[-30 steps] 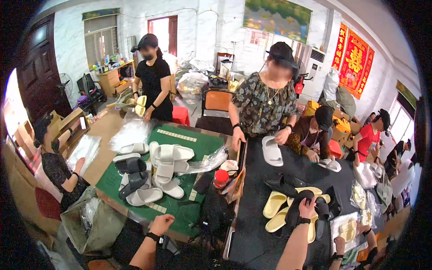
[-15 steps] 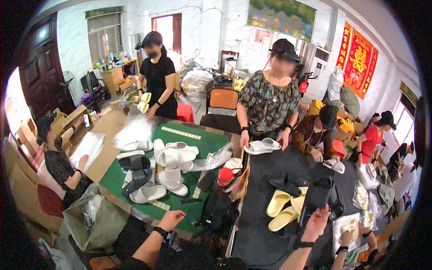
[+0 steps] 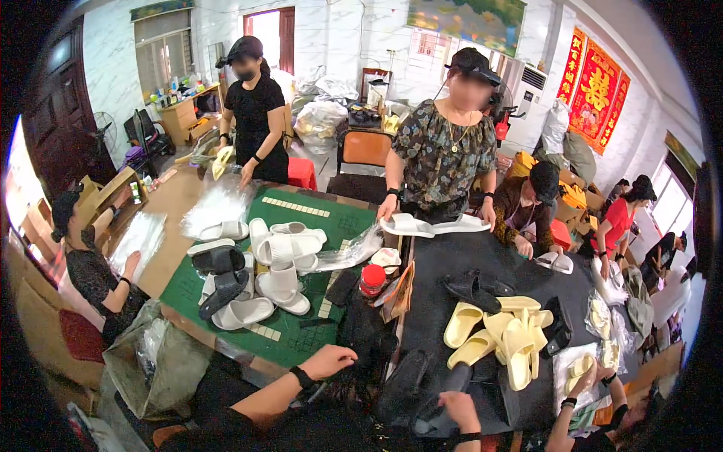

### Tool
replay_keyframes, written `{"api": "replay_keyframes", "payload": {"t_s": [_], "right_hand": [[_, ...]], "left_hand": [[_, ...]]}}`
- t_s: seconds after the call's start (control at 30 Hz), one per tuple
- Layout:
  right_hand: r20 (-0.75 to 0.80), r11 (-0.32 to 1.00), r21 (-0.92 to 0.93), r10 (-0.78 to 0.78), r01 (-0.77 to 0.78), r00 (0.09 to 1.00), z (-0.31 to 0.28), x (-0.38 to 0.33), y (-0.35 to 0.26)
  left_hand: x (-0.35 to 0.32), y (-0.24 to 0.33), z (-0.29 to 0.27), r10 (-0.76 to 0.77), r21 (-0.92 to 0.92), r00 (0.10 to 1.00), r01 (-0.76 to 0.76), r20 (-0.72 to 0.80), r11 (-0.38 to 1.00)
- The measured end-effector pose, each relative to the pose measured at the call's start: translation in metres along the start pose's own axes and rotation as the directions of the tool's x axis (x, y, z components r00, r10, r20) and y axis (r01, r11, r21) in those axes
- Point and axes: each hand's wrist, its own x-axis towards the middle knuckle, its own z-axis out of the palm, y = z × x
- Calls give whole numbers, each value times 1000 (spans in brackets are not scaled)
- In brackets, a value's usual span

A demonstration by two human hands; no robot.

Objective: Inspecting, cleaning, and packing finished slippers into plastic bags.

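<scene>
At the near edge of the black table, my right hand [image 3: 459,413] grips a black slide sandal [image 3: 454,377]; the hand covers part of it. Another black slide [image 3: 404,383] lies just left of that one. My left hand [image 3: 331,361] hovers near the table edge with loosely bent fingers and nothing visible in them. Beyond my right hand is a pile of pale yellow slides [image 3: 517,354]. A black slide [image 3: 558,325] stands right of the pile, and more black slides [image 3: 476,289] lie behind it.
White and grey slides [image 3: 283,260] and black ones [image 3: 221,290] cover part of the green mat [image 3: 252,354]. A red-lidded jar [image 3: 372,280] stands between the tables. Across from me a co-worker [image 3: 448,154] holds white slides [image 3: 433,225]; another co-worker's hands [image 3: 587,380] work at right.
My right hand has come down and left with black footwear, uncovering more yellow slides. My left hand has moved right. The co-worker opposite has lifted and spread the white slides.
</scene>
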Motion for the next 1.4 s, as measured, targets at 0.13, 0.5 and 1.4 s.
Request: {"api": "replay_keyframes", "payload": {"t_s": [0.13,0.5,1.4], "right_hand": [[133,931,-363,29,21,991,33,6,13],[15,791,-610,71,-47,997,44,-9,-1],[-110,951,-308,-46,10,993,84,-10,56]], "left_hand": [[22,2,40,210,-6,960,-212,183,977],[72,24,126,348,147,833,-445,430,883],[115,61,154,191,274,611,-583,768,765]]}}
